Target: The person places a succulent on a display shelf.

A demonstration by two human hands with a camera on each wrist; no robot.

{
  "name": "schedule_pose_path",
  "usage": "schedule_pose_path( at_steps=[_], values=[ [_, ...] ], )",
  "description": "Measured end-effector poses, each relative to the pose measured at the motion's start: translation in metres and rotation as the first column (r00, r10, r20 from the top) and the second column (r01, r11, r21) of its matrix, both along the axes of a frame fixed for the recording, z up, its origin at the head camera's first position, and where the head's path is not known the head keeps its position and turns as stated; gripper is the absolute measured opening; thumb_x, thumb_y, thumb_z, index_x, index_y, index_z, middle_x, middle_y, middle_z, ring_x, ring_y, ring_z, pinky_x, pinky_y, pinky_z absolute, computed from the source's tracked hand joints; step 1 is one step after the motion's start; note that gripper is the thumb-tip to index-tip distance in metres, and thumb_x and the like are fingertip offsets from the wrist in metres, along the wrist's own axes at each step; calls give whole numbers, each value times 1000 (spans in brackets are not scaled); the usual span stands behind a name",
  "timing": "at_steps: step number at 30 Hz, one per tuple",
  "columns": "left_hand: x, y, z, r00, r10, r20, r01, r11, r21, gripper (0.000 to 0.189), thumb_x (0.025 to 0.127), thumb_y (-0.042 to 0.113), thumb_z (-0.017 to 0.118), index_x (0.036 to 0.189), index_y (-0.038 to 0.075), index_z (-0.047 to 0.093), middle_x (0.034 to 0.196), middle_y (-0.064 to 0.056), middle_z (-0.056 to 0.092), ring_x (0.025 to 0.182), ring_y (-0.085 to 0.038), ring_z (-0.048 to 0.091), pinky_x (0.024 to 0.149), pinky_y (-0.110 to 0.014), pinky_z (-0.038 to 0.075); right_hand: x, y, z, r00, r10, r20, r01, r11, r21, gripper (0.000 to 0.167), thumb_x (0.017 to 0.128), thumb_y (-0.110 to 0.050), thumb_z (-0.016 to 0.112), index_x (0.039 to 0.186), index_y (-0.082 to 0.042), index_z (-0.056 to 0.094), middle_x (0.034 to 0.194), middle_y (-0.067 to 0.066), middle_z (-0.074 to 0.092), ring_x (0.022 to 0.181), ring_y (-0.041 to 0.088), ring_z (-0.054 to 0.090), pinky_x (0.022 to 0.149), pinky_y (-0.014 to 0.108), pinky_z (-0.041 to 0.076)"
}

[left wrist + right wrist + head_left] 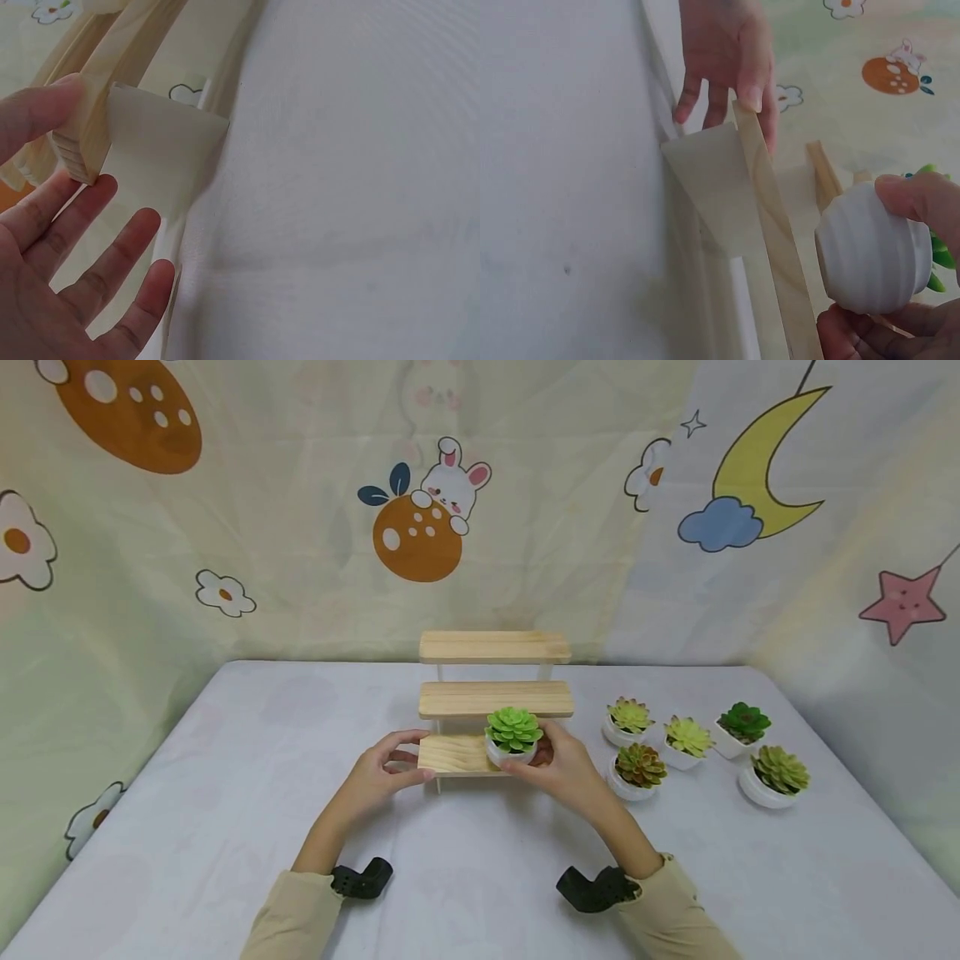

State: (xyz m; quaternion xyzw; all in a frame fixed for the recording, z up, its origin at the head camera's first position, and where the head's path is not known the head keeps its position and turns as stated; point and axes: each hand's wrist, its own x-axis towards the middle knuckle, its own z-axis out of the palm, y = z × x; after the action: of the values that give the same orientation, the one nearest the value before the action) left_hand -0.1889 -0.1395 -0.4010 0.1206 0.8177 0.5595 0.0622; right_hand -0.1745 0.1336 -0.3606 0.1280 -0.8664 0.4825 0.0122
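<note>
A three-tier wooden display stand (453,755) stands at the middle of the table. My left hand (378,770) grips the left end of its lowest board (94,124), thumb on one side and fingertips on the other; the remaining fingers are spread. At the right end of that board, my right hand (567,770) holds a bright green potted succulent (513,731) between thumb and fingers. In the right wrist view its ribbed white pot (874,251) shows side-on, base close to the board. Both upper tiers (495,699) carry nothing.
On the right of the table are several other potted succulents: a reddish-green one (640,766), two yellow-green ones near it, a dark green one (744,723) and another green one (780,770). A printed cloth (540,568) hangs behind the table. Each wrist wears a black device (596,889).
</note>
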Motion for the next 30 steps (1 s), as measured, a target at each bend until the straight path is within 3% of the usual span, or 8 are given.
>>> schedule_pose_path(
  at_steps=[6,13,16,23,30],
  values=[
    [0,0,0,1000,6,-3,-6,1000,-3,55,79,21,74,129,16,52,130,-11,51,108,-26,56,89,-40,45,1,-16,-5,999,28,22,-27,999,-29,65,75,-25,77,128,0,49,93,10,59,79,15,55,65,21,45],
    [2,0,1,1000,13,4,-13,1000,-7,54,80,22,73,130,15,51,131,-12,50,109,-27,56,89,-41,46,3,-25,-12,999,-33,13,34,996,-81,63,73,-21,80,125,-2,50,94,11,58,82,18,55,74,33,49],
    [2,1,1,1000,6,6,-6,1000,-8,55,81,23,72,130,16,51,132,-11,49,109,-27,55,90,-42,45,4,-27,-14,998,-67,-18,65,996,-65,62,73,-21,80,123,-3,49,93,10,59,82,18,55,75,37,49],
    [2,1,1,1000,13,6,-13,1000,-13,55,81,24,72,131,17,51,132,-11,49,109,-26,56,90,-41,45,7,-32,-15,988,-79,-131,78,997,-9,55,74,-22,78,120,-2,56,96,8,60,86,17,55,76,32,49],
    [2,0,1,1000,11,11,-11,1000,-22,55,81,25,72,131,19,51,132,-10,49,108,-25,55,89,-38,45,10,-37,-15,984,-69,-164,76,996,41,54,76,-26,76,123,-7,57,99,6,58,92,17,50,79,33,44]
  ],
)
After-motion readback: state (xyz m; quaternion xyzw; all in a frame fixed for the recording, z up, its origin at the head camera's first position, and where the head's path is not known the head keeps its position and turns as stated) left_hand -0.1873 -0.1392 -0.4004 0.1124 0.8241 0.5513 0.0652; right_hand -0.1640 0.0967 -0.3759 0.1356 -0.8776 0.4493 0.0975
